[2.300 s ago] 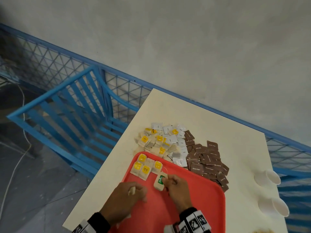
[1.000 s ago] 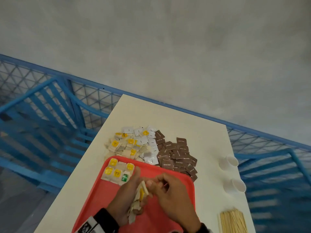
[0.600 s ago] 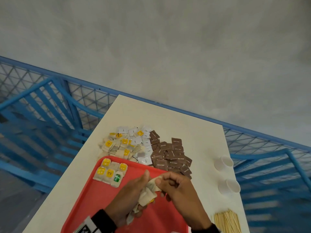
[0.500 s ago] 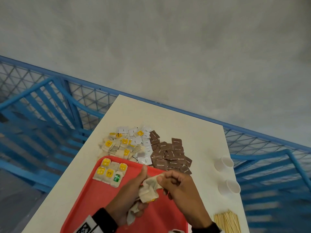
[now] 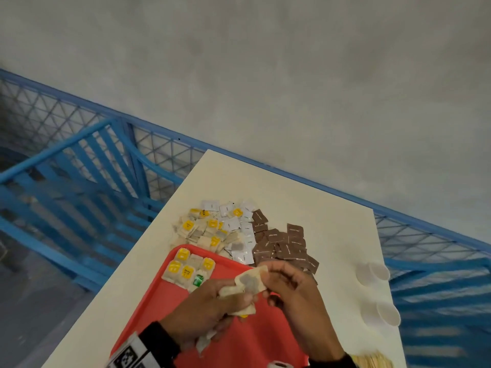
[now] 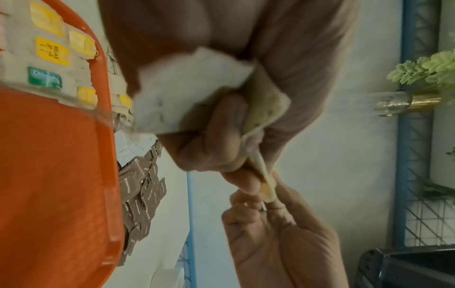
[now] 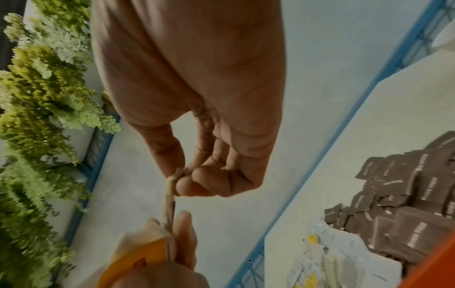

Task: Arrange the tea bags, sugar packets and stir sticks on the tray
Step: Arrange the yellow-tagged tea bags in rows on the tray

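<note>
Tea bags held over the red tray [image 5: 148, 301]

A bunch of tea bags [image 5: 240, 301] is gripped in the left hand [image 5: 204, 309]; one tea bag [image 5: 251, 280] is pinched by the right hand [image 5: 297, 296]. "RELAX" is read on a yellow tag [image 5: 187, 271] at the tray's far left corner; bare tray is left nearer.

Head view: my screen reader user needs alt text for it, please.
Two hands, left hand and right hand, pull at a bunch of tea bags over a red tray with a few tea bags in its far corner; loose packets lie beyond.
</note>
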### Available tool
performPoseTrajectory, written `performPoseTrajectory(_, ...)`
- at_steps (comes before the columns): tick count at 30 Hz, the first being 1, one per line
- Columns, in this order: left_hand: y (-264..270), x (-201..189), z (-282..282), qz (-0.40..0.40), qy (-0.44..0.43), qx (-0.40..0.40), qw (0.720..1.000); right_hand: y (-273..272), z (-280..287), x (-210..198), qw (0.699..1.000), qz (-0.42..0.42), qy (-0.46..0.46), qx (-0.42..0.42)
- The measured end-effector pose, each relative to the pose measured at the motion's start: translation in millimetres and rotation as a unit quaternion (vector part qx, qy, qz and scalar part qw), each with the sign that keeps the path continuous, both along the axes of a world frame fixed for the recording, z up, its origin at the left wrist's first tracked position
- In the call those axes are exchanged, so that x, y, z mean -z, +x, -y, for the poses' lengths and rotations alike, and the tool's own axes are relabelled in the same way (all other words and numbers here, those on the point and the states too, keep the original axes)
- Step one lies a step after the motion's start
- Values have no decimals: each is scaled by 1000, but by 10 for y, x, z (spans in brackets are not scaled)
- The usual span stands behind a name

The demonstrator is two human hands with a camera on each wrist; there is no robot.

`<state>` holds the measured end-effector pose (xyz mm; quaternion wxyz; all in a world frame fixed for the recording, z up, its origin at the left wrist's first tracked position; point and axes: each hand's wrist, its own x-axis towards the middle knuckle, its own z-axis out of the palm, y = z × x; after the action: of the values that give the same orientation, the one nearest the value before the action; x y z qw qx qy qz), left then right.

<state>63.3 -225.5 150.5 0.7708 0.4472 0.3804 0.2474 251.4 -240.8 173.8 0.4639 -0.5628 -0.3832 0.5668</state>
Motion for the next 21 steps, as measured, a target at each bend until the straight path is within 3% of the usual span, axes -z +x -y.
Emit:
performPoseTrajectory(13,-62,-49,-103,48,-46,48,997,-26,-78,-223,996,-73,53,18)
performPoseTrajectory(17,-46,72,-134,87,-118,29,989,-13,-47,-288,990,-121,64,8)
performPoseTrajectory(21,16,147,-143,158,-202,-11,967,-41,-24,-348,990,-118,81,-14)
